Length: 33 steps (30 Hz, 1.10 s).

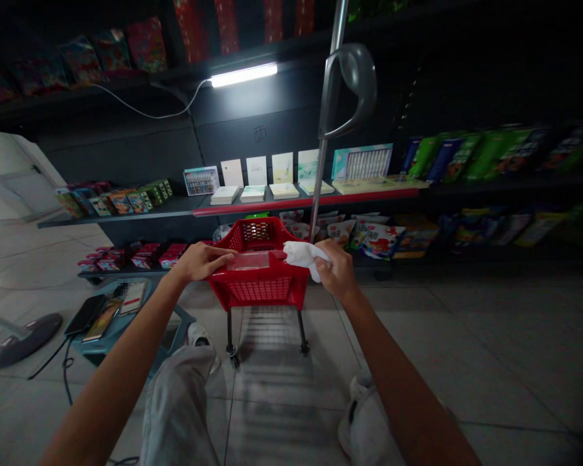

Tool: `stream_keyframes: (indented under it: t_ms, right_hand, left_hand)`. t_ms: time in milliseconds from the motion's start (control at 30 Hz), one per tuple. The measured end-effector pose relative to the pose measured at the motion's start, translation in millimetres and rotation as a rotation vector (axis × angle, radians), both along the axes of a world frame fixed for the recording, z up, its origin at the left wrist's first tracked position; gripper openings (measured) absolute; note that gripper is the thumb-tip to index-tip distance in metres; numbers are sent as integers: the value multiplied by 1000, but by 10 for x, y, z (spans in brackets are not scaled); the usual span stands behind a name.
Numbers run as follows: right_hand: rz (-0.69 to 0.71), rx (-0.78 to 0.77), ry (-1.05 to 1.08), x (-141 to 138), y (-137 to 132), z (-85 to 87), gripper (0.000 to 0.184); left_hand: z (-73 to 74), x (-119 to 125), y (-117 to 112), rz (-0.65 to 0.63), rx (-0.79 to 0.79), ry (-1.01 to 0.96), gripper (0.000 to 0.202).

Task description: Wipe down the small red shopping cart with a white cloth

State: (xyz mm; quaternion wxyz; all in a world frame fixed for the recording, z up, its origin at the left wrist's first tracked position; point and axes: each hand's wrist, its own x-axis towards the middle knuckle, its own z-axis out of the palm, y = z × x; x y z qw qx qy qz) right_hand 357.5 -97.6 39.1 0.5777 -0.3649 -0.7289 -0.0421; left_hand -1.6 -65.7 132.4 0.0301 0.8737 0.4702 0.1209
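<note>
In front of me stands a small red shopping cart (260,288) on black legs with casters. My left hand (199,262) rests on the left end of its handle, with fingers stretched out beside a clear plastic panel (249,261). My right hand (336,266) is closed around a crumpled white cloth (301,254). The cloth touches the right end of the red handle, and part of it hangs below my fingers.
Dark shelves hold books (284,189), snack bags (381,238) and small boxes (136,200). A metal pole (319,181) rises behind the cart. At left are a stool (148,291) carrying phones (132,298), loose cables and a round stand base (29,340).
</note>
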Motion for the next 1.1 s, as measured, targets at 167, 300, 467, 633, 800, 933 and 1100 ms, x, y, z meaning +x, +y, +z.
stream_keyframes:
  t_ms: [167, 300, 467, 633, 800, 933, 1100]
  right_hand:
    - [-10, 21, 83, -65, -58, -35, 30]
    - [-56, 40, 89, -187, -123, -21, 27]
    - [-66, 78, 57, -360, -250, -7, 26]
    - [-26, 97, 2, -441, -337, 3, 21]
    - [81, 64, 29, -408, -354, -39, 20]
    - [74, 10, 306, -335, -243, -142, 33]
    - [-263, 88, 781, -210, -26, -39, 55]
  left_hand:
    - [-26, 15, 24, 28, 152, 63, 58]
    - [-61, 185, -31, 44, 223, -9, 53]
    - [-88, 519, -113, 8, 51, -54, 53]
    - [-89, 544, -40, 76, 27, 11, 59]
    - [-99, 412, 65, 0, 42, -14, 58]
    - [-124, 345, 141, -51, 58, -33, 57]
    - [-152, 245, 281, -109, 30, -82, 54]
